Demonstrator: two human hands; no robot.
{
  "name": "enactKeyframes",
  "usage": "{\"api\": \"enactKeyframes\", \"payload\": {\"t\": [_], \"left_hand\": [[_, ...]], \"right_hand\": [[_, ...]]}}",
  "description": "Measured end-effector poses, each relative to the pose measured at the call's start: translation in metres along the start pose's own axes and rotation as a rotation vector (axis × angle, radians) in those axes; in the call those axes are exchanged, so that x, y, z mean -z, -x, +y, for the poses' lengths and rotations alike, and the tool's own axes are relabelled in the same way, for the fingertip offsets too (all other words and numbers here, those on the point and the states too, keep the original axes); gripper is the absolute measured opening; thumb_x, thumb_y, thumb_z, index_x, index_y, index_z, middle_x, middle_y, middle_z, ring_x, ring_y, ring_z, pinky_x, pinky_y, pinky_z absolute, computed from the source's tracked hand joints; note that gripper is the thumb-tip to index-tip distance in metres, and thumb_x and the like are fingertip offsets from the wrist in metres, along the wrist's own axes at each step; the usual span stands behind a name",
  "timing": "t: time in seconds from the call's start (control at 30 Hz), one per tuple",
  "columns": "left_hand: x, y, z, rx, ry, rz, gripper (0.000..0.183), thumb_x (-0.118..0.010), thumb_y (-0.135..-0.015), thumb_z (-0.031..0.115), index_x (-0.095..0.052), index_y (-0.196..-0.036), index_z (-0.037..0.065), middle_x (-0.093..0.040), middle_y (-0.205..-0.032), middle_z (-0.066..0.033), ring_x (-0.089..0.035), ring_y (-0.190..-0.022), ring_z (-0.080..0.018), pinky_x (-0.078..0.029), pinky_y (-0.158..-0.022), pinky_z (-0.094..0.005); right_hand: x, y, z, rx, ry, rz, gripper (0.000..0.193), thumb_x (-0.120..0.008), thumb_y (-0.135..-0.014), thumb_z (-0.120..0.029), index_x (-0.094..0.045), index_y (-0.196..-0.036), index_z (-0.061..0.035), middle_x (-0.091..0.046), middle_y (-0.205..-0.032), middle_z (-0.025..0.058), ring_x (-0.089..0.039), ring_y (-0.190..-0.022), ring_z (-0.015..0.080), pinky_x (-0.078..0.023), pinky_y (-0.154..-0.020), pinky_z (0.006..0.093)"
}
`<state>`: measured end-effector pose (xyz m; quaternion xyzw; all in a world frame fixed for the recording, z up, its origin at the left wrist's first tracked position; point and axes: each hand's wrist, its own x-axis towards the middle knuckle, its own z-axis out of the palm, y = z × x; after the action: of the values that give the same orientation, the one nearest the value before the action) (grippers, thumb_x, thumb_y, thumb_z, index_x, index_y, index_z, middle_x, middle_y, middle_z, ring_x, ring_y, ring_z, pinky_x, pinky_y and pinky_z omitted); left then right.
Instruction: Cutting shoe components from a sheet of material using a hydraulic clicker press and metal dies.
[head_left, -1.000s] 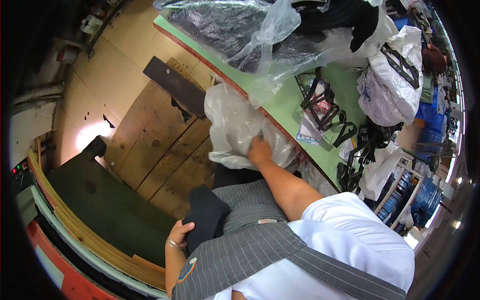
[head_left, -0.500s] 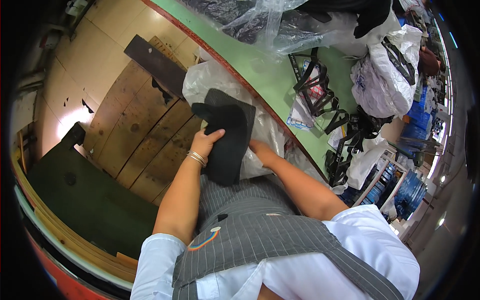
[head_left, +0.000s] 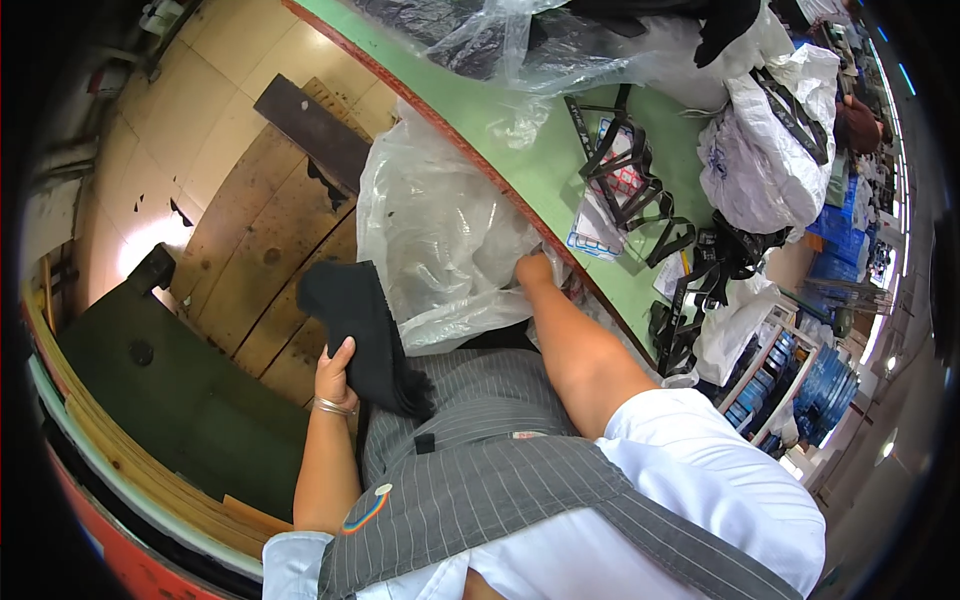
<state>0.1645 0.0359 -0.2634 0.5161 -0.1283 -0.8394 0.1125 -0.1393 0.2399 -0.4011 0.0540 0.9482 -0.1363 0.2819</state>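
We judge the work unfinished: the black cloth (head_left: 358,318) is held outside the clear plastic bag (head_left: 430,210) beside the green table (head_left: 530,180), not yet released. We see the left hand (head_left: 335,380) pinching it, thumb uppermost; the right hand (head_left: 534,270) meets the bag, its finger spread indiscernible.

Cloth (head_left: 358,318) seems black, apron (head_left: 480,505) pinstriped grey.
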Motion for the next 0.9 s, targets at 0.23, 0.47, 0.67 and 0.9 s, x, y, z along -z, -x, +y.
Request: {"api": "enactKeyframes", "payload": {"t": [0.23, 0.47, 0.67, 0.9], "left_hand": [[0.027, 0.008, 0.036, -0.255, -0.151, 0.196, 0.046, -0.067, -0.082, 0.014, -0.048, -0.122, 0.001, -0.056, -0.117, -0.0100, -0.055, -0.105, -0.0216, -0.043, -0.093, -0.0352], [0.019, 0.019, 0.050, -0.248, -0.095, 0.155, 0.050, -0.066, -0.083, 0.014, -0.044, -0.125, -0.001, -0.055, -0.120, -0.0110, -0.054, -0.109, -0.0239, -0.041, -0.096, -0.0371], [-0.019, 0.023, 0.084, -0.185, 0.009, -0.235, 0.050, -0.062, -0.084, 0.017, -0.043, -0.126, -0.002, -0.055, -0.120, -0.0136, -0.055, -0.108, -0.0265, -0.043, -0.096, -0.0395], [-0.150, 0.005, 0.108, -0.016, 0.117, -0.894, 0.052, -0.064, -0.081, 0.024, -0.048, -0.124, 0.000, -0.057, -0.119, -0.0129, -0.056, -0.108, -0.0262, -0.044, -0.094, -0.0401]], "right_hand": [[0.018, 0.026, -0.009, 0.017, -0.313, -0.476, 0.024, -0.051, -0.083, -0.018, -0.060, -0.085, 0.0039, -0.061, -0.071, 0.0103, -0.057, -0.061, 0.0171, -0.046, -0.054, 0.0306], [0.053, 0.044, -0.027, 0.086, -0.343, -0.495, 0.021, -0.054, -0.080, -0.016, -0.061, -0.084, 0.0037, -0.063, -0.074, 0.0172, -0.060, -0.063, 0.0264, -0.046, -0.058, 0.0343], [0.232, 0.102, -0.027, 0.222, -0.379, -0.688, 0.017, -0.057, -0.087, -0.020, -0.060, -0.089, -0.0037, -0.058, -0.083, 0.0020, -0.055, -0.082, 0.0129, -0.042, -0.069, 0.0304], [0.371, 0.166, -0.052, 0.548, -1.242, -0.490, 0.036, -0.055, -0.087, -0.015, -0.051, -0.117, 0.0038, -0.056, -0.118, 0.0118, -0.053, -0.107, 0.0212, -0.042, -0.092, 0.0346]]}}
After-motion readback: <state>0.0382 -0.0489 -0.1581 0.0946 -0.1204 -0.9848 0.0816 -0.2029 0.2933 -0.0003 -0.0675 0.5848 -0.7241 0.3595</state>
